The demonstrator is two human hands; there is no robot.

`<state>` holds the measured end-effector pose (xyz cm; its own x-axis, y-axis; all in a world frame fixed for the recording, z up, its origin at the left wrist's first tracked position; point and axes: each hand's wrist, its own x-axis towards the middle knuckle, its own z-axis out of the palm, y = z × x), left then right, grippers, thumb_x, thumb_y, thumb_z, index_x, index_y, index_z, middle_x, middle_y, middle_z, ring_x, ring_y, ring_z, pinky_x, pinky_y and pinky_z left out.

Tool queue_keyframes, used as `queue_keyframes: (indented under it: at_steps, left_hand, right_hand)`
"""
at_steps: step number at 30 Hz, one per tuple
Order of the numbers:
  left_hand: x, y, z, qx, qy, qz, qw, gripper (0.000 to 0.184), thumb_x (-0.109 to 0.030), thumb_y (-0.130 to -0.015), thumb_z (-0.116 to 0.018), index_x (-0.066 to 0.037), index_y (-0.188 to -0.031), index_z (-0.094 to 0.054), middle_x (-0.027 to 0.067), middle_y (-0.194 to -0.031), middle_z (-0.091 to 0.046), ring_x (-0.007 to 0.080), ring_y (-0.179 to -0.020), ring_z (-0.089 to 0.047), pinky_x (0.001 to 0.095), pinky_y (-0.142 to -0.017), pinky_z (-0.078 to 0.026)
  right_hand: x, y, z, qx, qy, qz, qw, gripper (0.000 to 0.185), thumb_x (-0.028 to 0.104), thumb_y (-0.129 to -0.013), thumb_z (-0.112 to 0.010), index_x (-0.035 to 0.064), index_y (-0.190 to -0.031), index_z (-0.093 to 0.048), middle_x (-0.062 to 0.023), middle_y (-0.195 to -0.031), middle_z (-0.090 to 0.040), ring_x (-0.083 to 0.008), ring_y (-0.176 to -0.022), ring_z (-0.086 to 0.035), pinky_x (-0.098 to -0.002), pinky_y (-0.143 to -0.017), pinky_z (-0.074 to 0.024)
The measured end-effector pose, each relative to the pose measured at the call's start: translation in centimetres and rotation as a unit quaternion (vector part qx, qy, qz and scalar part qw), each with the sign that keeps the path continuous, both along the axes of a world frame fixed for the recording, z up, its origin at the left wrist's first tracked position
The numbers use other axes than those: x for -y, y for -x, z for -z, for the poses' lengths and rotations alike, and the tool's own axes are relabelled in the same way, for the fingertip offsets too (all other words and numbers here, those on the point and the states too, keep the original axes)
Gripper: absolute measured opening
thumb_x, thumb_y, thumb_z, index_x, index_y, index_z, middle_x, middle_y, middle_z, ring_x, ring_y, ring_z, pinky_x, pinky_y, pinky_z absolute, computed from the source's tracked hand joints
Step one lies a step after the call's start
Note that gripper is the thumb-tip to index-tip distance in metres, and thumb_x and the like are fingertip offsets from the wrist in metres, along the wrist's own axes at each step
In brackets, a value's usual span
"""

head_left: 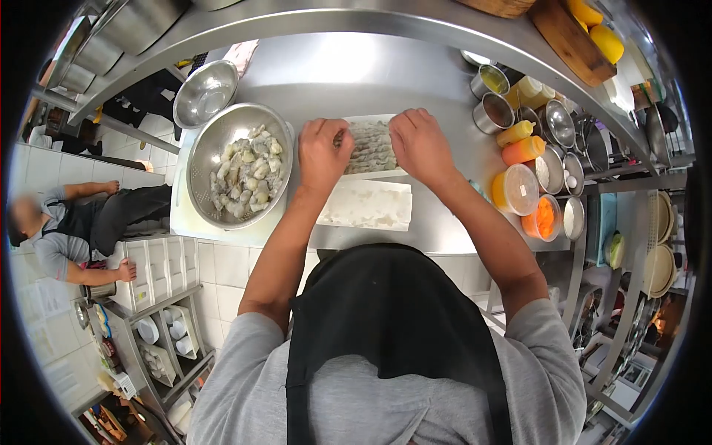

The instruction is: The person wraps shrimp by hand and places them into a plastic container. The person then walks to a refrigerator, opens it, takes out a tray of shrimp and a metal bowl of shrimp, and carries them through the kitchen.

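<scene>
Open steel counter (pixel 400 78) beyond white tray (pixel 374 176); colander (pixel 203 141) blocks left, bottles (pixel 515 133) and tubs (pixel 515 190) right, shelf (pixel 311 24) beyond.

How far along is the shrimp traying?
Done: rows of shrimp lie in the far white tray.
In hand: left hand and right hand are at that tray's ends; can't tell if either holds a shrimp.
Left, likely: the loose heap in the colander. The near white tray shows no shrimp rows. Looks partway.
</scene>
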<state>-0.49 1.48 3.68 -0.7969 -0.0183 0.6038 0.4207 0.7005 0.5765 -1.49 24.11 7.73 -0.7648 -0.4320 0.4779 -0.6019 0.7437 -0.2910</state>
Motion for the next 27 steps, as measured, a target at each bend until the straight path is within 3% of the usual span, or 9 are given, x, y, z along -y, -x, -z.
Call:
queue_keyframes:
  at_steps: [4, 7, 11, 17, 22, 25, 27]
  left_hand:
    - [-0.1, 3.7, 5.5, 0.058, 0.054, -0.008, 0.997, 0.013, -0.009, -0.081, -0.079, -0.011, -0.094, -0.078, 0.0067, -0.091, -0.072, 0.0331, -0.097, -0.064, 0.0494, -0.084, -0.048]
    - [-0.4, 4.4, 8.3, 0.098, 0.169, -0.049, 0.98, 0.016, -0.007, -0.077, -0.08, -0.014, -0.091, -0.082, 0.0046, -0.09, -0.074, 0.0295, -0.098, -0.065, 0.0469, -0.084, -0.049]
    - [-0.3, 4.9, 9.3, 0.107, 0.147, -0.079, 0.98, 0.019, -0.006, -0.076, -0.079, -0.016, -0.092, -0.084, 0.0027, -0.094, -0.072, 0.0282, -0.105, -0.062, 0.0469, -0.09, -0.046]
    - [0.1, 4.9, 9.4, 0.159, 0.159, -0.095, 0.97, 0.025, -0.005, -0.078, -0.076, -0.016, -0.099, -0.083, 0.0033, -0.107, -0.069, 0.0287, -0.111, -0.057, 0.049, -0.094, -0.043]
    - [-0.9, 4.8, 7.9, 0.058, 0.116, -0.082, 0.988, 0.033, -0.003, -0.082, -0.073, -0.014, -0.112, -0.079, 0.0097, -0.119, -0.068, 0.0327, -0.116, -0.058, 0.0527, -0.1, -0.045]
    - [-0.4, 5.5, 8.7, 0.189, 0.076, -0.058, 0.977, 0.033, -0.005, -0.085, -0.072, -0.012, -0.117, -0.078, 0.012, -0.12, -0.068, 0.0367, -0.119, -0.059, 0.0518, -0.1, -0.049]
    - [-0.2, 5.8, 9.1, 0.217, 0.042, -0.095, 0.971, 0.033, -0.005, -0.085, -0.071, -0.012, -0.117, -0.078, 0.0141, -0.119, -0.068, 0.0385, -0.117, -0.059, 0.0504, -0.098, -0.051]
  right_hand:
    - [-0.6, 4.3, 4.8, 0.036, -0.072, -0.008, 0.997, 0.011, 0.006, -0.087, -0.068, 0.0062, -0.098, -0.068, -0.0116, -0.101, -0.065, -0.0337, -0.103, -0.062, -0.0461, -0.088, -0.0508]
    - [-0.8, 4.4, 7.2, 0.07, -0.135, -0.009, 0.988, 0.013, 0.006, -0.086, -0.066, 0.0064, -0.098, -0.071, -0.0105, -0.105, -0.066, -0.0313, -0.107, -0.062, -0.046, -0.091, -0.0506]
    - [0.0, 4.4, 7.5, 0.136, -0.16, -0.007, 0.978, 0.024, 0.008, -0.087, -0.07, 0.0079, -0.111, -0.072, -0.009, -0.114, -0.067, -0.0313, -0.116, -0.06, -0.0476, -0.097, -0.0499]
    - [0.8, 4.5, 9.8, 0.144, -0.22, -0.009, 0.965, 0.039, 0.004, -0.085, -0.064, 0.0068, -0.123, -0.069, -0.0095, -0.119, -0.067, -0.0305, -0.118, -0.061, -0.0471, -0.1, -0.0484]
    - [1.0, 4.0, 8.7, 0.156, -0.193, -0.01, 0.969, 0.043, 0.008, -0.088, -0.068, 0.0072, -0.131, -0.067, -0.0117, -0.128, -0.067, -0.0316, -0.123, -0.06, -0.0483, -0.105, -0.0463]
    - [0.7, 3.4, 6.5, 0.169, -0.101, 0.031, 0.98, 0.043, 0.012, -0.092, -0.07, 0.0068, -0.134, -0.066, -0.0144, -0.133, -0.066, -0.0336, -0.128, -0.058, -0.0489, -0.109, -0.0454]
    - [-0.1, 2.6, 5.0, 0.186, -0.032, 0.058, 0.98, 0.042, 0.015, -0.094, -0.071, 0.0063, -0.135, -0.067, -0.0153, -0.135, -0.066, -0.0352, -0.13, -0.057, -0.0485, -0.11, -0.0461]
